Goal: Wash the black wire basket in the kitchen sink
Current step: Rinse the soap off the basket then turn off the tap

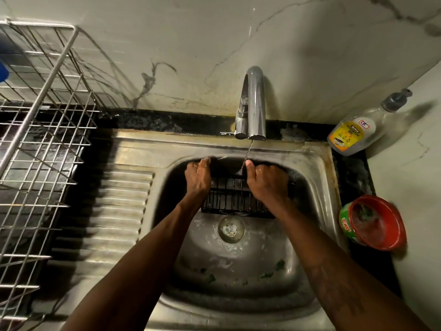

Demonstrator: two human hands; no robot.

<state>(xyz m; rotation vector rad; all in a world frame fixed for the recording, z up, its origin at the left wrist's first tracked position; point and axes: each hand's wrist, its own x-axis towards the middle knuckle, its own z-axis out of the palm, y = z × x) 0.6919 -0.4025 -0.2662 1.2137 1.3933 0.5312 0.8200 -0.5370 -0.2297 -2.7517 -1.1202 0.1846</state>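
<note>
**Basket held under the tap.** The black wire basket (236,199) sits inside the sink (319,177), towards the back wall of the basin, beyond the drain (231,229) and directly beneath the tap (254,103). A thin stream of water (248,151) falls onto its far edge. Whether the basket's underside rests on the basin floor or is held clear of it cannot be told from this angle.

The left hand (198,180) grasps the basket's left end and the right hand (266,181) its right part. On each hand the fingers are wrapped over the far top rail and the thumb points away from the body. The stream lands just beside the right thumb.

**Handling.**
- **Weight and stiffness:** the basket appears to be light and rigid, an open grid of thin bars with heavier rails at top and bottom, so it should neither flex nor sag when turned.
- **Slipperiness:** wet metal is probably slick, and more so if soap is on it.
- **Where to grip:** the top rails near the two ends look the safest places, as held here. The thin uprights would likely dig into the fingers and give less control.

**Surroundings.** A steel dish rack (43,139) stands on the left. A soap bottle (353,132) and a red tub (377,223) stand on the counter to the right.
</note>
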